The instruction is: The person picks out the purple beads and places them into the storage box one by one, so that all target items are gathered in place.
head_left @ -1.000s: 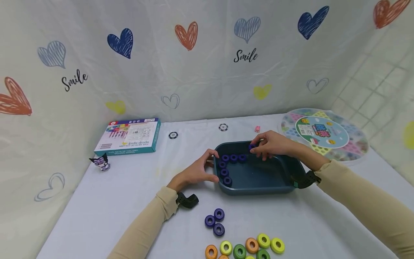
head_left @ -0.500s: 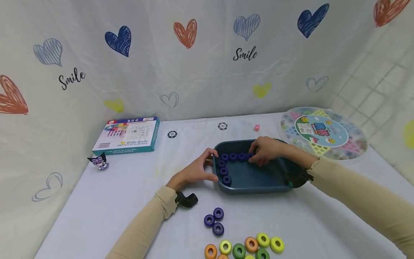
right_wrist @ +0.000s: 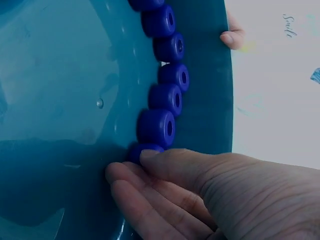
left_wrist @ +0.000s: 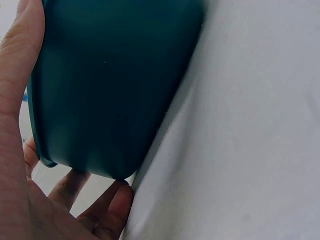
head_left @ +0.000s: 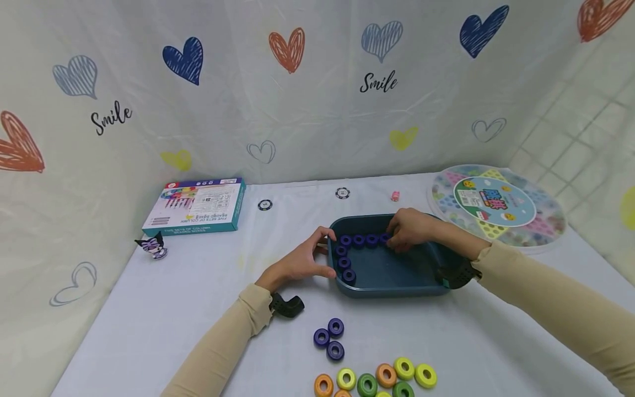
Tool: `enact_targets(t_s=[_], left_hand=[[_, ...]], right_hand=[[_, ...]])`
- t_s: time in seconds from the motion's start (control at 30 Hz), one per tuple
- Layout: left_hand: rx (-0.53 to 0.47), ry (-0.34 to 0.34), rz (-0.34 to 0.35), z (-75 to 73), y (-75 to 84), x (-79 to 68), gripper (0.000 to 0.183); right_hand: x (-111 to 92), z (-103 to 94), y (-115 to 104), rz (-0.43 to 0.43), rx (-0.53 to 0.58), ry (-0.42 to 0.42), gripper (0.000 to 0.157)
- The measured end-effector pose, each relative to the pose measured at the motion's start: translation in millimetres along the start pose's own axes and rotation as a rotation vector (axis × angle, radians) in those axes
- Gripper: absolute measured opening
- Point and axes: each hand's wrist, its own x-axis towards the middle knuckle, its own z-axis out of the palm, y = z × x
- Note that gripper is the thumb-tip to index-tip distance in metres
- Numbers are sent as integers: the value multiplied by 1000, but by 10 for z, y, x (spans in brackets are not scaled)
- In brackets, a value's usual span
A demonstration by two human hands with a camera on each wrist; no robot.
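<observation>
Inside a dark teal tray, the right hand pinches a purple ring bead at the end of the row of beads along the tray's far wall. The left hand grips the tray's left end. This looks like lining the tray's wall; next seems to call for a gentle release, then the three loose purple beads on the table before the tray.

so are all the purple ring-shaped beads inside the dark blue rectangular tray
No, three purple ring-shaped beads lie outside the dark blue rectangular tray, on the white cloth-covered table.
</observation>
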Motion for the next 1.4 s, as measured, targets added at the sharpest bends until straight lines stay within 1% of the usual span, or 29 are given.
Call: enact_targets(t_s=[0.17, 0.37, 0.5, 0.6, 0.7, 0.83, 0.9, 0.97, 1.1, 1.17, 1.27, 1.33, 1.4], left_hand=[[-9, -4, 14, -6, -7, -4, 80], [-1, -3, 23, -1, 0, -1, 80], [0, -2, 27, 9, -9, 3, 81], [-3, 1, 24, 9, -11, 2, 81], [-7, 4, 21, 6, -18, 0, 82], [-11, 3, 29, 2, -33, 5, 84], [-16, 4, 34, 4, -36, 11, 83], [-15, 7, 37, 3, -43, 15, 82], [-15, 3, 45, 11, -35, 15, 82], [-12, 3, 46, 17, -30, 13, 83], [-10, 5, 37, 19, -20, 10, 83], [-12, 8, 29, 13, -17, 8, 84], [-10, 7, 23, 9, -16, 5, 85]], right_hand=[[-1, -13, 7, 3, -21, 18, 32], [-27, -46, -15, -15, -202, 52, 16], [-83, -57, -85, -28, -250, 64, 13], [-168, -38, -219, -65, -292, 86, 12], [-273, 22, -420, -110, -339, 111, 11], [-410, 168, -688, -181, -359, 156, 8], [-476, 260, -804, -231, -370, 176, 7], [-535, 362, -915, -285, -377, 178, 8], [-630, 595, -1070, -397, -376, 144, 6], [-668, 716, -1129, -435, -365, 98, 6], [-705, 893, -1190, -463, -360, 10, 7], [-712, 1006, -1210, -486, -370, -47, 9], [-707, 1113, -1207, -526, -389, -80, 10]])
